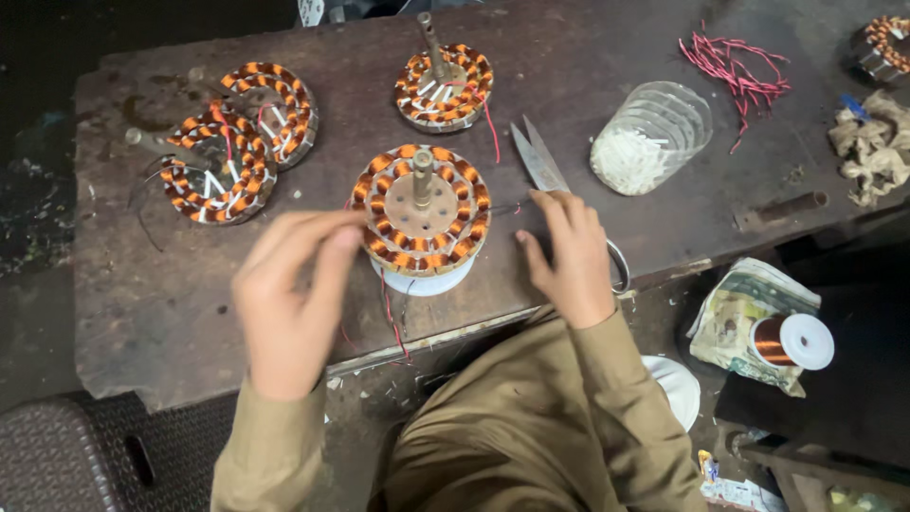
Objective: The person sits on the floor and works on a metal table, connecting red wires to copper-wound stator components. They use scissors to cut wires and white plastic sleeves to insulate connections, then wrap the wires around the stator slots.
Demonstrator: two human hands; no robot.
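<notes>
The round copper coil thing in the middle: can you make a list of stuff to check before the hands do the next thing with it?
1. Middle copper-wound coil sits flat on its white base: ok.
2. Left hand is at the coil's left edge: ok; actual grip: cannot tell.
3. Right hand is free: not ok, its fingers rest on the scissors.
4. Scissors blades shut: not ok, they are spread open, tips pointing away from the person.
5. Red wires hanging from the coil over the bench edge are untangled: cannot tell.
6. Other coils, like the shafted one behind, are apart from the middle one: ok.
</notes>
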